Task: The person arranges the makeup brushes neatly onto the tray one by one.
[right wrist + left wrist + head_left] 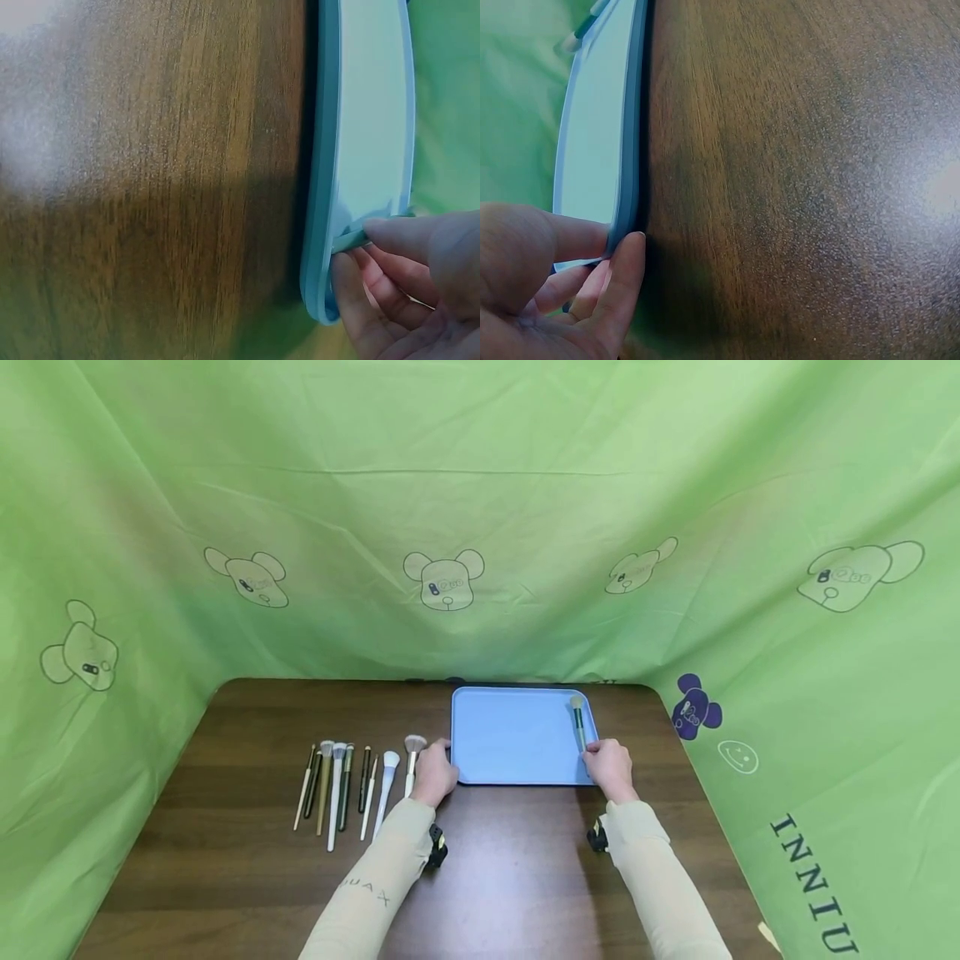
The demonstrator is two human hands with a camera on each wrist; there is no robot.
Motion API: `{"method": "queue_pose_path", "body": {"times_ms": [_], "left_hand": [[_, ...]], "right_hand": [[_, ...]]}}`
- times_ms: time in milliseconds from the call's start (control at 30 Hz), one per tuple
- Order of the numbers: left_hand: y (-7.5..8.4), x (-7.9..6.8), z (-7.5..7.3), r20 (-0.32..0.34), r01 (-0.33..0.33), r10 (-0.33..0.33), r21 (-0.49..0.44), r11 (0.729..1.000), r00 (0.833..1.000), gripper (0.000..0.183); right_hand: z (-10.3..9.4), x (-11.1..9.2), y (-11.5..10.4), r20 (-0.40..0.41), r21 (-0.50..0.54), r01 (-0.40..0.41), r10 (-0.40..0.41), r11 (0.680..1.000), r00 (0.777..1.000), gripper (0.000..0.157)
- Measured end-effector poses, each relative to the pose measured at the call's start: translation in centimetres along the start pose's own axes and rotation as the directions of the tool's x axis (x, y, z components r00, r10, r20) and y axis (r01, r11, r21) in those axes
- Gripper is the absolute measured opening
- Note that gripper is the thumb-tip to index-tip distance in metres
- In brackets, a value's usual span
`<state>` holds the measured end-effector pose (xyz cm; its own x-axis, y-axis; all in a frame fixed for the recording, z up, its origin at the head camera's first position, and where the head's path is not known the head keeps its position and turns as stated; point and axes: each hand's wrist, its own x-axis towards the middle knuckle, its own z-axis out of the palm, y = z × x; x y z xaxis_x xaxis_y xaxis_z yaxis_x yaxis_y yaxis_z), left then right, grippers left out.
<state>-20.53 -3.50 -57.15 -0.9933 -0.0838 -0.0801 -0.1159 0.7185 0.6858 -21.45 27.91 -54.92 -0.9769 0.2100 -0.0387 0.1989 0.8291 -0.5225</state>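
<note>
A light blue rectangular tray point(517, 735) lies at the back of the wooden table. My left hand point(435, 772) pinches its near left corner; in the left wrist view the thumb is on the rim point(634, 150) and the fingers are at the outer side. Along the tray's right side lies a green-handled makeup brush point(578, 718), its pale bristles toward the back. With thumb and fingers, my right hand point(610, 768) pinches the handle end point(351, 240) of that brush, right at the tray's right rim.
Several makeup brushes point(337, 797) lie side by side on the table point(247, 860), left of the tray. A fluffy white-handled brush point(415, 744) is right beside my left hand. Green printed cloth point(442, 510) hangs behind the table and along both sides.
</note>
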Motion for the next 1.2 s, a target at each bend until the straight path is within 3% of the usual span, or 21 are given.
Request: {"method": "queue_pose_path", "body": {"times_ms": [367, 633, 1200], "left_hand": [[0.1, 0.0, -0.1, 0.012, 0.001, -0.001, -0.002, 1.0, 1.0, 0.047], [0.0, 0.2, -0.1, 0.02, 0.013, -0.013, -0.014, 1.0, 1.0, 0.047], [0.1, 0.2, -0.1, 0.034, 0.036, -0.035, -0.012, 0.999, 0.999, 0.047]], "right_hand": [[0.2, 0.7, -0.1, -0.019, -0.043, 0.019, -0.02, 0.999, 1.0, 0.024], [0.3, 1.3, 0.3, -0.01, -0.02, -0.023, 0.023, 1.0, 1.0, 0.025], [-0.1, 0.8, 0.1, -0.005, -0.044, -0.041, 0.04, 0.998, 0.999, 0.027]]}}
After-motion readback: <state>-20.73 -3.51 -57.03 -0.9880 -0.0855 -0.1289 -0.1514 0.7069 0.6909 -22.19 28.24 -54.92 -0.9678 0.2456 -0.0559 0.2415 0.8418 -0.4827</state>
